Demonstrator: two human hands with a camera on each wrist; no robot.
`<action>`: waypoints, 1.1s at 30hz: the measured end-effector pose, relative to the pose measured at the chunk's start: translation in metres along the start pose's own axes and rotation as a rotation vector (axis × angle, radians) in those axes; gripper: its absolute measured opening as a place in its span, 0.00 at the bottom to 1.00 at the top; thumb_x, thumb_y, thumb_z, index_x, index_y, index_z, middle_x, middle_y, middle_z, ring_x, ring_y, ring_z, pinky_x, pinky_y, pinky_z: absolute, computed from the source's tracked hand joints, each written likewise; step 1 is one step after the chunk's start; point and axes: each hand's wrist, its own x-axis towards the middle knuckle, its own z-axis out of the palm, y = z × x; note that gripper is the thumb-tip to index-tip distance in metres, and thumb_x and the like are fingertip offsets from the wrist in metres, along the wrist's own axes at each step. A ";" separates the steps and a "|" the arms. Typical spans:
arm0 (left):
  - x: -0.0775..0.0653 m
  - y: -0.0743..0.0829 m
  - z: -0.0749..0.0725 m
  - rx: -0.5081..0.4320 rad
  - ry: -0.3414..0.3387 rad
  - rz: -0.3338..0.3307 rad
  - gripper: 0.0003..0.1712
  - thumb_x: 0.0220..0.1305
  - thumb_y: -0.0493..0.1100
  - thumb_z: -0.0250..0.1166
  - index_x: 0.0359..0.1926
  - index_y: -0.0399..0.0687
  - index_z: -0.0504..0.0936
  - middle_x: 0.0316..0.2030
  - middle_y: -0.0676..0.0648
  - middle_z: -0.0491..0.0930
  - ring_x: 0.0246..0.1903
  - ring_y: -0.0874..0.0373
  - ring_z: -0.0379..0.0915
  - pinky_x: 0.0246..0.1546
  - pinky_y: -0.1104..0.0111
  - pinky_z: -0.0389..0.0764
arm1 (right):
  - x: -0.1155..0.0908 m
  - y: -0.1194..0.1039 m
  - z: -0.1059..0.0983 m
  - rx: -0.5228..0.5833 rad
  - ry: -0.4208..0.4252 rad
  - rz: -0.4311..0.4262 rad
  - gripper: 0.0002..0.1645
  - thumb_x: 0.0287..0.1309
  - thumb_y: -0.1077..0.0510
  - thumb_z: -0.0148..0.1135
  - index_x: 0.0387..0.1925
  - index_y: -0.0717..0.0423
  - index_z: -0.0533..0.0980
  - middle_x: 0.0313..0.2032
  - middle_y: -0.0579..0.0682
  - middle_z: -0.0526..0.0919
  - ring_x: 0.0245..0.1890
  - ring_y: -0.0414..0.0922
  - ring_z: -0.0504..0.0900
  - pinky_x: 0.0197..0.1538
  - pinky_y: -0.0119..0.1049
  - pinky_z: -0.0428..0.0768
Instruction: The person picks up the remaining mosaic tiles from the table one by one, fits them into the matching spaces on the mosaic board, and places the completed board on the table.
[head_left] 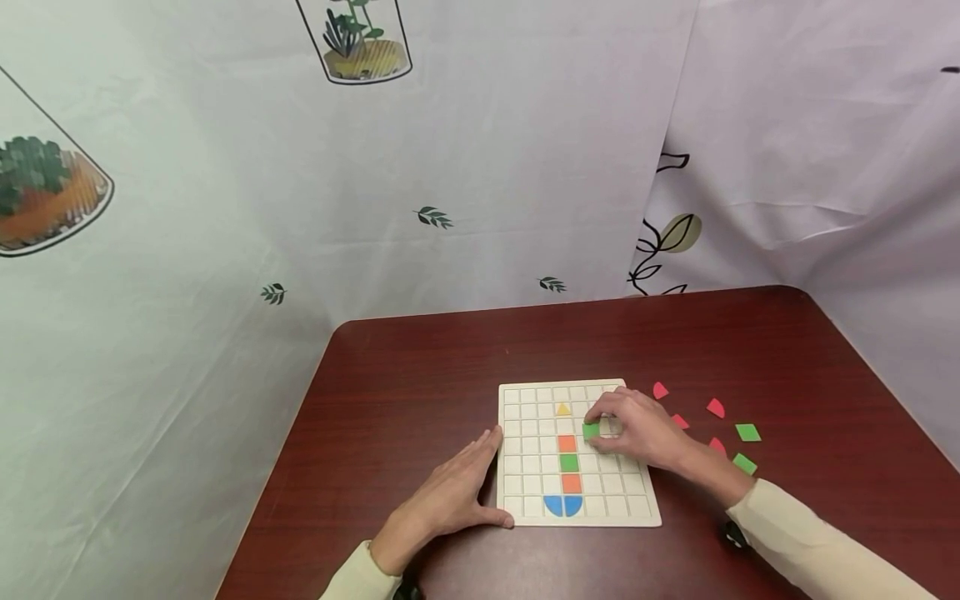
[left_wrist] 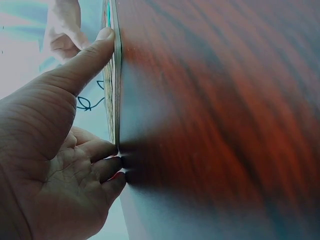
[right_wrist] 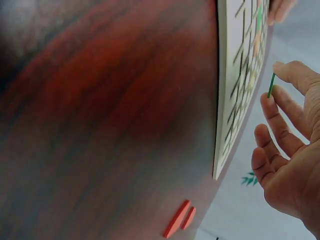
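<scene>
A white grid board (head_left: 622, 507) lies on the table in the head view. My right hand (head_left: 637, 427) pinches a green square tile (head_left: 591, 431) between thumb and fingers, over the board's right half; the right wrist view shows this tile (right_wrist: 271, 85) edge-on. My left hand (head_left: 453, 490) rests along the board's left edge, fingers extended, thumb at the near left corner. On the board, a column runs from a yellow triangle (head_left: 563, 409) through an orange square (head_left: 566, 443), a green square (head_left: 569, 462) and another orange square (head_left: 572, 483) to two blue quarter-circles (head_left: 553, 505).
Right of the board lie several red curved pieces (head_left: 716, 407) and two loose green tiles (head_left: 747, 432), some near my right forearm. The dark red wooden table (head_left: 405, 375) has rounded far corners. Behind it hangs white cloth (head_left: 487, 150) printed with plants.
</scene>
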 end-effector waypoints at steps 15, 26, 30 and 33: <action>0.000 0.000 0.000 -0.005 0.001 0.006 0.74 0.53 0.70 0.79 0.86 0.41 0.48 0.84 0.45 0.52 0.81 0.48 0.52 0.76 0.50 0.64 | 0.001 -0.004 0.017 -0.076 -0.038 0.002 0.13 0.49 0.53 0.84 0.39 0.43 0.90 0.37 0.33 0.84 0.41 0.38 0.77 0.43 0.37 0.79; 0.000 0.000 0.000 -0.006 0.001 0.002 0.74 0.53 0.70 0.80 0.86 0.41 0.48 0.84 0.45 0.51 0.81 0.49 0.52 0.76 0.49 0.64 | 0.001 -0.003 0.019 -0.094 -0.032 -0.018 0.14 0.49 0.53 0.84 0.39 0.44 0.90 0.37 0.34 0.84 0.40 0.38 0.77 0.42 0.37 0.79; 0.000 -0.001 0.000 -0.005 0.001 0.004 0.74 0.53 0.70 0.80 0.86 0.41 0.48 0.84 0.44 0.52 0.81 0.49 0.52 0.76 0.50 0.64 | 0.000 -0.003 0.018 -0.092 -0.022 -0.029 0.14 0.48 0.53 0.85 0.38 0.44 0.90 0.37 0.34 0.84 0.40 0.38 0.77 0.41 0.37 0.78; 0.000 -0.001 0.000 -0.006 0.002 0.004 0.74 0.53 0.70 0.80 0.86 0.41 0.48 0.84 0.44 0.52 0.81 0.49 0.52 0.76 0.49 0.64 | 0.000 -0.004 0.018 -0.090 -0.022 -0.028 0.14 0.48 0.54 0.85 0.38 0.45 0.90 0.37 0.35 0.85 0.40 0.38 0.77 0.41 0.37 0.78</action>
